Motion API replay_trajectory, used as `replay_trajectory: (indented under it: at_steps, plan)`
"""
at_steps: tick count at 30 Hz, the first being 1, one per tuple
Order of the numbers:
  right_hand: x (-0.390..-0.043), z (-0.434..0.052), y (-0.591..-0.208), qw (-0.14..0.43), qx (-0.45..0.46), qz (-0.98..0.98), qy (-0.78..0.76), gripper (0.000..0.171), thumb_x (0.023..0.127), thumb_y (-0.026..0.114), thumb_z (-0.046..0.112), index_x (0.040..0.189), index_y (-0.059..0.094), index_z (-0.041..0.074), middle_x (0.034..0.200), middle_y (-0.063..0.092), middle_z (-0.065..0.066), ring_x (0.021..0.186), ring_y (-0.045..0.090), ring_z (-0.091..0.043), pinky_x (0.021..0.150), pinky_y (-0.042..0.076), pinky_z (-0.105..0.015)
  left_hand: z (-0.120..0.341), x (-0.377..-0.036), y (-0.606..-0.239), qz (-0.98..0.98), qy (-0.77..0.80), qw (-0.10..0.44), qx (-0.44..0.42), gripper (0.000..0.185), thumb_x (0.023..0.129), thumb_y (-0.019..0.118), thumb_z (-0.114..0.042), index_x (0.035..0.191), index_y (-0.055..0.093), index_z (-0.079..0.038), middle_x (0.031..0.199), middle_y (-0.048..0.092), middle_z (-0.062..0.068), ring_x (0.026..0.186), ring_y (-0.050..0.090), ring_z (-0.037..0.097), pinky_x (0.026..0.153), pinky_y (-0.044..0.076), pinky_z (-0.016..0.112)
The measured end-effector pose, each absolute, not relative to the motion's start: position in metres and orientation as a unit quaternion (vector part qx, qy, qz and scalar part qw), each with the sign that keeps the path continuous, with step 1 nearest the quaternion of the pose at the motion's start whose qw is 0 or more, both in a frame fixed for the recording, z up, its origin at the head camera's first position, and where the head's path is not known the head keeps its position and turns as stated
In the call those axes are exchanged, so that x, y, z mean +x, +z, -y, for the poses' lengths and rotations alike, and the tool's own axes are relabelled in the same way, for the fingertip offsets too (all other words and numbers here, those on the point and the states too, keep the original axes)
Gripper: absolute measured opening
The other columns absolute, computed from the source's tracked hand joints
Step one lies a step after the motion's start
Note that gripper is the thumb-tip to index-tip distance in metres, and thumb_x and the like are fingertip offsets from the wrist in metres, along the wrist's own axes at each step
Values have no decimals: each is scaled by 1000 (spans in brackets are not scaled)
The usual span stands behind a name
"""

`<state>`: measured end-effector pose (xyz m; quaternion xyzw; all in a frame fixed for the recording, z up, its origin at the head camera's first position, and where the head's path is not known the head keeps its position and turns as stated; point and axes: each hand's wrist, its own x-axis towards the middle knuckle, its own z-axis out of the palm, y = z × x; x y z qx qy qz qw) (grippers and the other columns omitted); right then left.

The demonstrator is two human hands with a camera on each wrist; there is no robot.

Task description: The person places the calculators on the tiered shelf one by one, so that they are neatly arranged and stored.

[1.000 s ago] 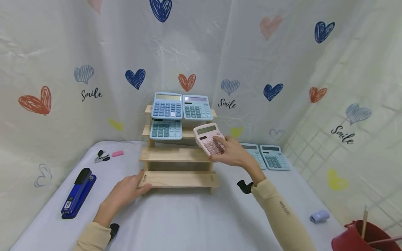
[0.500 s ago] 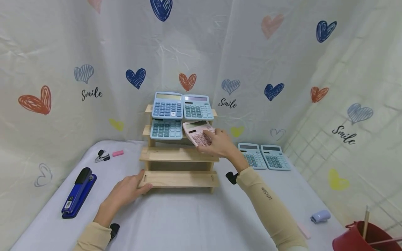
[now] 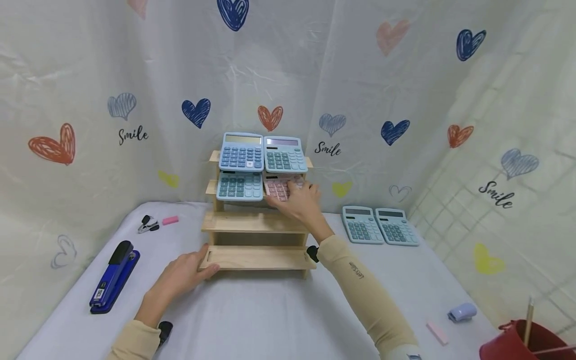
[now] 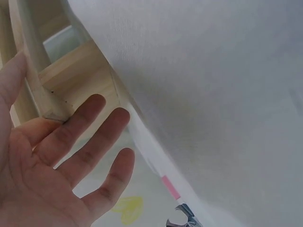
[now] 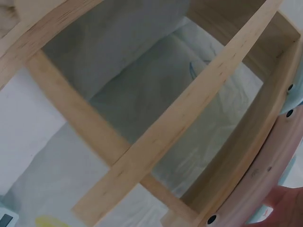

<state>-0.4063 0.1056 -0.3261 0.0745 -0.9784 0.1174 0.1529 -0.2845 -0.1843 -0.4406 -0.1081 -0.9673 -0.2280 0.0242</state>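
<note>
A wooden tiered stand (image 3: 258,257) stands at the middle of the table. My left hand (image 3: 182,272) holds the left end of its lowest step, thumb on top; in the left wrist view the other fingers (image 4: 90,158) spread straight beside it. On the second tier from the top, my right hand (image 3: 299,202) holds a pink calculator (image 3: 276,189), which leans beside a light blue calculator (image 3: 240,186). Its upper part is hidden under the top tier. In the right wrist view the pink calculator's edge (image 5: 260,170) lies along the wooden ledge (image 5: 236,177).
A blue calculator (image 3: 240,151) and a light blue one (image 3: 285,154) fill the top tier. Two more calculators (image 3: 362,225) lie right of the stand. Left are a blue stapler (image 3: 114,277), a staple remover (image 3: 147,224) and a pink eraser (image 3: 170,220). A red bucket (image 3: 513,342) stands front right.
My right hand has carried the pink calculator left and back onto the second tier, beside the light blue one. The left hand has stayed at the lowest step.
</note>
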Motion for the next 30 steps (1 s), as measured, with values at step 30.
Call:
replay_trajectory:
  at_steps: [30]
  plan:
    - [-399, -127, -341, 167, 47, 967, 186, 90, 90, 36, 80, 154, 38, 17, 153, 34, -32, 141, 27, -53, 116, 19, -63, 183, -283, -440, 969, -224, 28, -103, 82, 96, 63, -50, 150, 39, 6, 132, 61, 31, 98, 65, 30, 81, 52, 53]
